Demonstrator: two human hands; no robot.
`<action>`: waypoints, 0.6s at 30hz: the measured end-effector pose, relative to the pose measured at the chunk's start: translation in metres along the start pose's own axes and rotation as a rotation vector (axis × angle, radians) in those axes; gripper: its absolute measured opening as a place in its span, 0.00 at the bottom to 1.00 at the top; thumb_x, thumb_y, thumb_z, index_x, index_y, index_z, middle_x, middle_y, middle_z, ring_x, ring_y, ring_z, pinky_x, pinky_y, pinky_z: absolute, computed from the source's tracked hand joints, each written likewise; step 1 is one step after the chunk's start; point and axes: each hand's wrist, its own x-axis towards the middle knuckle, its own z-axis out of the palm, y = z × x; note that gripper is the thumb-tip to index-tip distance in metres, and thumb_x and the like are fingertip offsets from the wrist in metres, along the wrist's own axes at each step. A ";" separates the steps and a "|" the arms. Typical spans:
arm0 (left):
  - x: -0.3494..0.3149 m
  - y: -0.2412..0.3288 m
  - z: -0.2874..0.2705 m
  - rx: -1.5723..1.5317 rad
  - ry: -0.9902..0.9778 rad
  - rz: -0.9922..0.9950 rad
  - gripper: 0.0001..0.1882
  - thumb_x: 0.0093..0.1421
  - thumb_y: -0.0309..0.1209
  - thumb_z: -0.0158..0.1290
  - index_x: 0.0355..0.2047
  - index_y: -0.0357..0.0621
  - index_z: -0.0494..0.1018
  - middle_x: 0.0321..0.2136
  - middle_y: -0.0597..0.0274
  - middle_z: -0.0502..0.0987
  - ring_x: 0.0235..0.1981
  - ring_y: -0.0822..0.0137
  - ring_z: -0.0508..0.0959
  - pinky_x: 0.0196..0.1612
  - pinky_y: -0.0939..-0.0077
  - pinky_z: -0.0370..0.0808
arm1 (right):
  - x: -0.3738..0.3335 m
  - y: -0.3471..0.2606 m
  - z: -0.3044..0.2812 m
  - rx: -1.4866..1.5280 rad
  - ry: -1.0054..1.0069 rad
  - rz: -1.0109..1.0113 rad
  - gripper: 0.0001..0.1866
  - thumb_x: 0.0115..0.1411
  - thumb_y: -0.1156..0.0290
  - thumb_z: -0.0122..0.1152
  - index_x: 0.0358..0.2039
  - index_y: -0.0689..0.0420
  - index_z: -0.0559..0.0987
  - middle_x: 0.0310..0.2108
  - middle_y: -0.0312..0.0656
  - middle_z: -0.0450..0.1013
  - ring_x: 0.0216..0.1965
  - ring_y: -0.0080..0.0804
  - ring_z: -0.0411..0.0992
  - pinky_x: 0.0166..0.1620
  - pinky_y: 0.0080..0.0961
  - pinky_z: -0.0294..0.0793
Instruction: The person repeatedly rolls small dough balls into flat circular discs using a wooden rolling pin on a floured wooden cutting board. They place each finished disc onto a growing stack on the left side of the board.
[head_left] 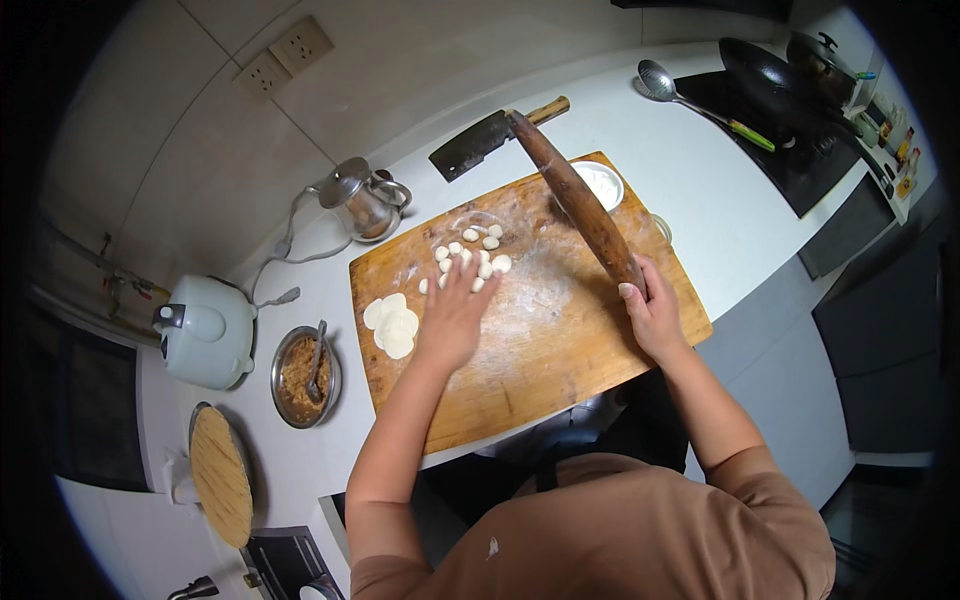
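My right hand (655,310) is closed round the near end of a dark wooden rolling pin (580,200), which is lifted at a slant over the right part of the floured cutting board (480,385). With fingers stretched, my left hand (455,318) reaches over several small dough pieces (501,264) on the board; its fingertips are among them and hide some. Left of that hand lie a few thin, round dough wrappers (397,328), overlapping each other. Behind the rolling pin stands a white bowl of flour (601,186), partly covered by it.
A cleaver (472,147) lies behind the board. At left are a metal kettle (362,203), a bowl of filling (297,385) with a spoon, a pale rice cooker (207,330) and a round slatted tray (220,478). A skimmer (690,100) and a wok (765,70) are at far right.
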 end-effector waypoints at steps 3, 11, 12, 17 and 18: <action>0.007 -0.006 0.004 -0.032 0.131 -0.046 0.31 0.68 0.35 0.45 0.70 0.42 0.55 0.72 0.54 0.51 0.74 0.57 0.49 0.74 0.49 0.39 | 0.000 0.000 0.000 -0.021 0.004 -0.019 0.21 0.64 0.66 0.60 0.56 0.59 0.72 0.46 0.51 0.77 0.49 0.46 0.76 0.52 0.33 0.72; 0.017 0.051 0.000 -0.301 0.015 -0.008 0.36 0.67 0.43 0.49 0.67 0.32 0.54 0.69 0.43 0.56 0.72 0.51 0.54 0.73 0.48 0.41 | 0.001 0.000 0.002 -0.061 -0.008 -0.063 0.21 0.64 0.66 0.61 0.56 0.58 0.72 0.46 0.50 0.77 0.49 0.47 0.76 0.52 0.33 0.72; 0.013 0.052 0.002 -0.376 0.000 0.041 0.36 0.67 0.43 0.49 0.67 0.31 0.55 0.68 0.42 0.56 0.72 0.51 0.54 0.73 0.48 0.41 | 0.000 0.000 0.002 -0.075 -0.004 -0.066 0.21 0.64 0.66 0.61 0.56 0.58 0.72 0.46 0.50 0.77 0.49 0.47 0.76 0.51 0.34 0.72; -0.001 0.053 0.008 -0.419 0.173 0.085 0.38 0.66 0.45 0.50 0.67 0.31 0.55 0.67 0.41 0.57 0.71 0.50 0.53 0.73 0.48 0.42 | -0.001 -0.005 0.002 -0.086 -0.017 -0.046 0.21 0.64 0.66 0.60 0.56 0.58 0.72 0.46 0.50 0.77 0.48 0.47 0.76 0.51 0.34 0.73; 0.008 0.053 0.010 -0.334 0.202 0.025 0.38 0.66 0.45 0.51 0.67 0.31 0.55 0.67 0.41 0.57 0.71 0.50 0.54 0.73 0.48 0.43 | -0.001 -0.005 0.002 -0.091 -0.024 -0.046 0.21 0.64 0.66 0.60 0.56 0.58 0.72 0.46 0.50 0.77 0.48 0.46 0.76 0.51 0.34 0.73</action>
